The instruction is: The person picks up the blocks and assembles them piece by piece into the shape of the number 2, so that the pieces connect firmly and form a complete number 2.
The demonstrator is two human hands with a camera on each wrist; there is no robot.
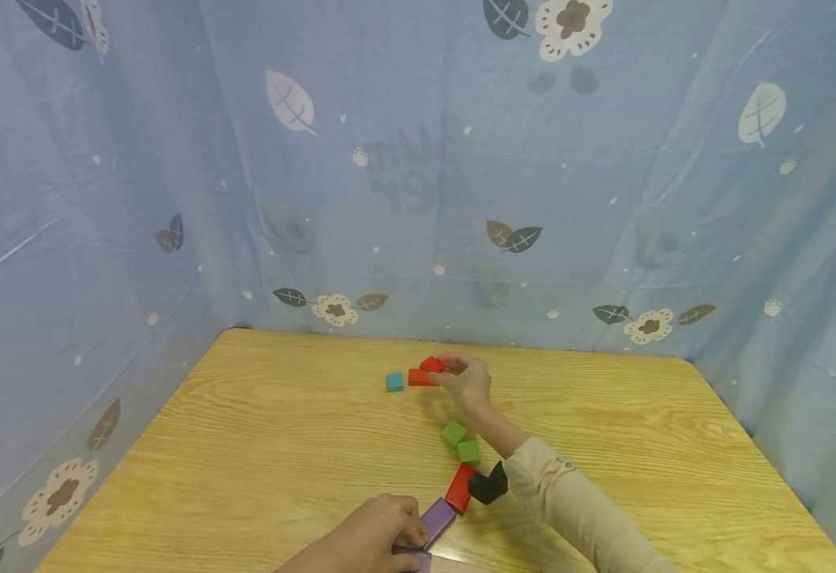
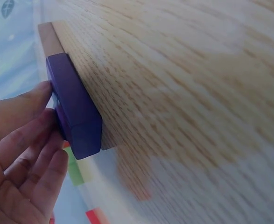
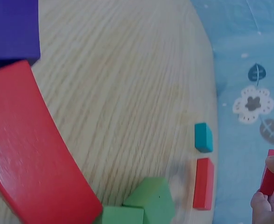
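Observation:
My right hand [image 1: 466, 383] pinches a red block [image 3: 269, 179] between thumb and fingers near the far side of the table. Close to it, a second red block [image 3: 203, 184] lies beside a small blue block [image 1: 394, 382]. At the near edge, my left hand [image 1: 382, 533] has its thumb and fingertips on a purple block [image 2: 76, 107], holding it at one end. Another purple block [image 1: 437, 521] lies just beyond those fingers. From there a red block [image 1: 460, 488] and two green blocks [image 1: 468, 451] continue in a curved row.
A tan wooden block [image 2: 50, 37] adjoins the held purple one. Under the right sleeve [image 1: 568, 501] is a black object [image 1: 487, 483], close to the red block in the row. Patterned blue curtains [image 1: 418, 159] stand around the wooden tabletop [image 1: 281, 430].

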